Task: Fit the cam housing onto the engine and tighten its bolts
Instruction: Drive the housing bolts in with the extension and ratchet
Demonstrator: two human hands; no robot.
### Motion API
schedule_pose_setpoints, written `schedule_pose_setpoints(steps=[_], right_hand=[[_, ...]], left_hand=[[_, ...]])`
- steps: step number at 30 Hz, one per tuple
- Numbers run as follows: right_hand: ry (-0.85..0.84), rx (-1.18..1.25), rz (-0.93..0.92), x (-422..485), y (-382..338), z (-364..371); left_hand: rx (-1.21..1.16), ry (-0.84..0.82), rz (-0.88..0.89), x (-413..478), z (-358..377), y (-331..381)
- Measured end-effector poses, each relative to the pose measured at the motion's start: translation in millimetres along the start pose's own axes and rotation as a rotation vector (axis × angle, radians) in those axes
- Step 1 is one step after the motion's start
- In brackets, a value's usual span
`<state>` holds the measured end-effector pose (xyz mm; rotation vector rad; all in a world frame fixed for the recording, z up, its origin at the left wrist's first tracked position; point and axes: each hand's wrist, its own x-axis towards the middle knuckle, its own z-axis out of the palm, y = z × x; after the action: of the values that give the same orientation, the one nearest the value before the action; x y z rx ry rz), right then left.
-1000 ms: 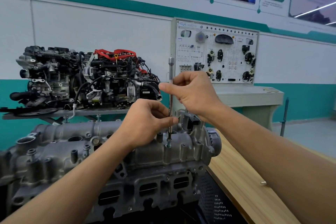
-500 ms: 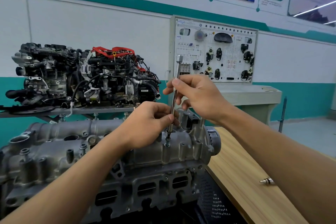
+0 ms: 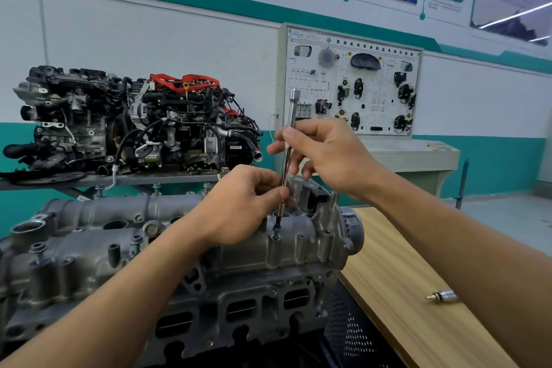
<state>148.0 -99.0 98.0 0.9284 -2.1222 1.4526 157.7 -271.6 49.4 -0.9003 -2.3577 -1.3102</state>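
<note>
The grey cast cam housing (image 3: 98, 236) lies on top of the engine (image 3: 239, 302) in front of me. A long thin steel extension bar (image 3: 290, 119) stands nearly upright, its tip on a bolt (image 3: 276, 233) near the housing's right end. My left hand (image 3: 239, 206) pinches the bar low down, just above the bolt. My right hand (image 3: 325, 155) pinches the bar higher up between thumb and fingers.
A wooden bench top (image 3: 412, 293) runs along the right, with a small metal bit (image 3: 442, 296) lying on it. Behind stand a display engine (image 3: 134, 122) on a stand and an electrical training board (image 3: 352, 84). Black perforated mesh (image 3: 352, 334) sits below the engine's right end.
The bar has tilted slightly, its top leaning right of where it stood. Both hands keep their pinch on it; my view has shifted a little left and down.
</note>
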Motion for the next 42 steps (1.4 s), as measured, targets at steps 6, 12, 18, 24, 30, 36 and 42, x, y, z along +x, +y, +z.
schedule_pose_setpoints(steps=[6,12,18,24,30,36,42], right_hand=[[0.196,-0.024,0.001,1,3,6],[0.104,-0.039,0.023,0,-1,10],[-0.009,0.010,0.009,-3,-3,2],[0.211,-0.089,-0.001,1,2,10],[0.055,-0.008,0.036,-1,0,7],[0.098,-0.005,0.002,-6,2,9],[0.192,-0.006,0.027,-5,2,16]], left_hand=[[-0.030,0.027,0.023,-2,1,3],[-0.020,0.065,0.025,-1,0,2],[0.010,-0.039,0.002,-2,1,2],[-0.024,0.119,0.022,-1,2,1],[0.031,0.040,0.026,-2,2,1],[0.019,0.002,0.026,-3,5,4],[0.017,0.142,0.005,-1,3,1]])
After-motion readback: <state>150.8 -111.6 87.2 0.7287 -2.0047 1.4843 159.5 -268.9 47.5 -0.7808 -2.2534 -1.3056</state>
